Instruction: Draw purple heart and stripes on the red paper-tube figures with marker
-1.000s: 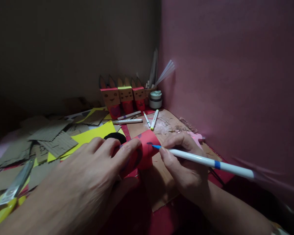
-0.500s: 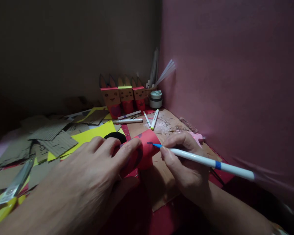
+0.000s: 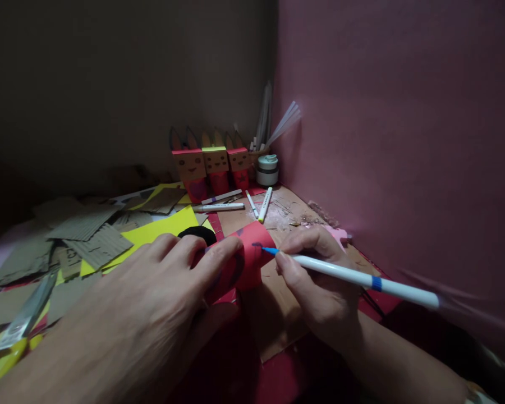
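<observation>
My left hand (image 3: 164,297) is closed round a red paper tube (image 3: 252,272) that lies tilted, its open end toward the right. Dark purple marks show on the tube, partly covered by my fingers. In my right hand (image 3: 320,280) is a white marker (image 3: 340,269) with a blue tip and a blue band. Its tip touches, or nearly touches, the tube beside a short dark mark. A black round object (image 3: 197,233) sits just behind my left fingers, mostly hidden. Under the tube is a brown cardboard piece (image 3: 278,328).
Three cardboard animal figures (image 3: 212,163) stand at the back, next to a lidded jar (image 3: 267,170) and a holder with translucent sticks (image 3: 286,123). Several markers (image 3: 265,205) lie before them. Cardboard scraps (image 3: 84,221), yellow paper (image 3: 160,229) and yellow-handled scissors (image 3: 25,325) lie left. A pink wall (image 3: 395,140) bounds the right.
Almost nothing differs. The marker's back end has shifted very slightly to the right, and the tube is still held in the same place.
</observation>
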`<state>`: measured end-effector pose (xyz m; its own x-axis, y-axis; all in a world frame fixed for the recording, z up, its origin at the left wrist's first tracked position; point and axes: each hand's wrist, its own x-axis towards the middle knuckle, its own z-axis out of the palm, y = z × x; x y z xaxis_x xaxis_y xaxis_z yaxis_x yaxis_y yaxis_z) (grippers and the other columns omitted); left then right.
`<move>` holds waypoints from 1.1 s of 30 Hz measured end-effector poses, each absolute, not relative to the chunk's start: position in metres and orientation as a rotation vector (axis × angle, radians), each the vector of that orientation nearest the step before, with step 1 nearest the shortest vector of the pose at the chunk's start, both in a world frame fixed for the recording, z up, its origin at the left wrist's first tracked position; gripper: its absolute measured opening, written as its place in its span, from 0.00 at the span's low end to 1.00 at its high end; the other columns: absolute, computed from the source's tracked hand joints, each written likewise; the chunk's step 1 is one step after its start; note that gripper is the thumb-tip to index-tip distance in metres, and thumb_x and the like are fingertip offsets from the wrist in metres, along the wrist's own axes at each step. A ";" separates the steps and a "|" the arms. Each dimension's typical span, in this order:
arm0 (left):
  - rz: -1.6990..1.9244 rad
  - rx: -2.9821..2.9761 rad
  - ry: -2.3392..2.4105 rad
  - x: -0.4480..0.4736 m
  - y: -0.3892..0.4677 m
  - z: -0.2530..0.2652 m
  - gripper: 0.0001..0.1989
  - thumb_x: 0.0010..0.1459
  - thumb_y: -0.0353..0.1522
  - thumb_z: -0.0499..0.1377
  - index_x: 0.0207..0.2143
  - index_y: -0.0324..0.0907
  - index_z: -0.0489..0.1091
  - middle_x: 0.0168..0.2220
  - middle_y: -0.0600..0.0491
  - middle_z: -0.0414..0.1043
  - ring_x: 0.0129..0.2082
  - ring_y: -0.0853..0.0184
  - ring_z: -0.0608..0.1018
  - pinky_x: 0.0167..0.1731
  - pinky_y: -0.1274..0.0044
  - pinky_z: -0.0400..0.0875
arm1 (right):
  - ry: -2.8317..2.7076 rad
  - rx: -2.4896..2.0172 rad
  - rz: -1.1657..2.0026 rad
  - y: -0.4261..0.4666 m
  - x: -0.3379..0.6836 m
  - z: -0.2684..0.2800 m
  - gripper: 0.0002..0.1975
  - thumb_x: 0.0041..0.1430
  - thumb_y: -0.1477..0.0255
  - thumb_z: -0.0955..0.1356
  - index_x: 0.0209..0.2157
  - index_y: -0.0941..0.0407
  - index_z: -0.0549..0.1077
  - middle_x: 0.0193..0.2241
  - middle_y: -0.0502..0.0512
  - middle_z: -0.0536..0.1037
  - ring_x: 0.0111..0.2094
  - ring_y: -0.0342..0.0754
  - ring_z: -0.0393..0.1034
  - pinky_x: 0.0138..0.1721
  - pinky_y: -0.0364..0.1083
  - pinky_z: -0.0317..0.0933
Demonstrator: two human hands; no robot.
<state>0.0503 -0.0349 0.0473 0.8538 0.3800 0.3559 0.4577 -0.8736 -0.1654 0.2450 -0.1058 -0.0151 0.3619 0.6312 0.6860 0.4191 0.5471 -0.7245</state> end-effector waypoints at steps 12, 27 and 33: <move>-0.559 -2.814 -0.654 0.055 -0.033 0.045 0.18 0.64 0.34 0.47 0.54 0.54 0.66 0.46 0.50 0.78 0.38 0.55 0.80 0.30 0.66 0.72 | -1.287 -1.018 0.188 -0.105 0.243 -0.016 0.08 0.60 0.81 0.68 0.32 0.53 0.69 0.24 0.43 0.69 0.23 0.39 0.63 0.25 0.42 0.58; -0.568 -2.813 -0.638 0.053 -0.033 0.047 0.16 0.64 0.31 0.48 0.52 0.53 0.65 0.47 0.50 0.79 0.37 0.56 0.79 0.31 0.68 0.69 | -1.266 -0.943 0.253 -0.105 0.246 -0.023 0.09 0.61 0.81 0.68 0.33 0.52 0.69 0.25 0.44 0.70 0.26 0.40 0.65 0.29 0.43 0.60; -0.573 -2.792 -0.622 0.051 -0.032 0.044 0.14 0.64 0.35 0.50 0.50 0.53 0.68 0.47 0.49 0.79 0.39 0.53 0.80 0.28 0.65 0.71 | -1.260 -0.974 0.244 -0.105 0.244 -0.021 0.09 0.60 0.82 0.69 0.34 0.52 0.70 0.24 0.42 0.71 0.22 0.38 0.64 0.25 0.41 0.59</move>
<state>0.0510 -0.0316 0.0439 0.8339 0.3596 0.4186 0.4469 -0.8851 -0.1301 0.2438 -0.1052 -0.0205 0.3403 0.6427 0.6864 0.3406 0.5961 -0.7271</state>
